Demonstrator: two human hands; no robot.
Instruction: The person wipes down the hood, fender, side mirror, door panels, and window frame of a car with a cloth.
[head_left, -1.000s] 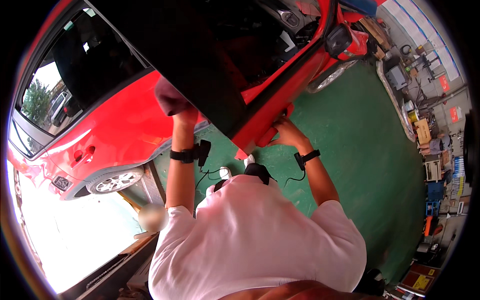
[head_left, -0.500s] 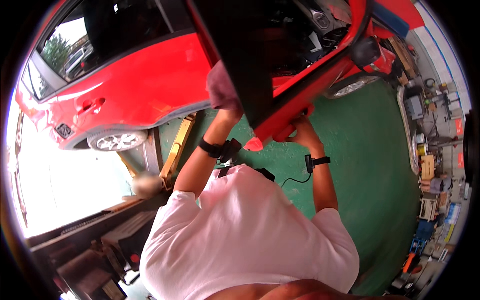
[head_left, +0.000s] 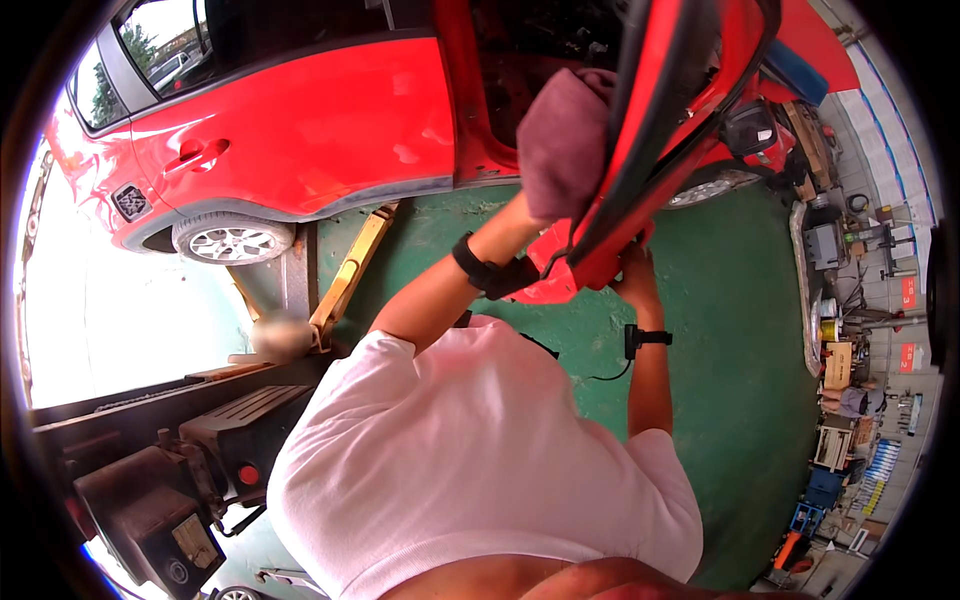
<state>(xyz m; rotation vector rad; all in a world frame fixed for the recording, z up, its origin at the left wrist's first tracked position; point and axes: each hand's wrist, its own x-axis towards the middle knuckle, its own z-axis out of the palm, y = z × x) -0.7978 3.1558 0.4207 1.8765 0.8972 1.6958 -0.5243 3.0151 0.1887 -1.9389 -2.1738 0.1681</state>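
The front door [head_left: 588,272] is now turned nearly edge-on, baring the doorway sill [head_left: 487,167]; the left hand [head_left: 527,213] and cloth [head_left: 562,140] have moved farther from the rear wheel [head_left: 236,241].

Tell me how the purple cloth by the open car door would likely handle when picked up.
The cloth would probably be floppy, given its soft folds. It is likely light for its size, since it looks like plain fabric. Its dull surface suggests it may not be slippery.
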